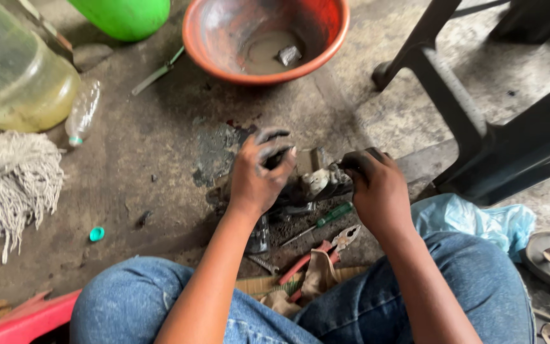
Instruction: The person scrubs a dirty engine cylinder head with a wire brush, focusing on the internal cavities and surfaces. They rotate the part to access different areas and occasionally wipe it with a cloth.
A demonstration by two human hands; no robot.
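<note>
I had my left hand (259, 173) curled over the top of a grimy metal part (313, 181), fingers bent and blackened with grease, pressing it down so it sat steady on the concrete floor (154, 146). My right hand (377, 188) was closed tight around the part's other end; whether a tool sat inside that grip I could not tell. The part lay between the two hands, just beyond my knees.

Below my fingers, toward my lap, the tools lay within easy reach: a green-handled screwdriver (326, 220) just under the right hand, red-handled pliers (326, 248) nearer still to me, and a tan rag (313, 277) over my jeans.

Ahead of my fingertips the floor was open up to the orange basin (332, 44), which held murky water and stood well apart. Left of the left hand there was free room out to a small clear bottle (83, 113), a mop head (20, 178) and a green cap (97, 234). On the right the black frame leg (453, 108) stood near my knuckles and a blue plastic bag (479, 220) lay beside my knee, so that side was tight.
</note>
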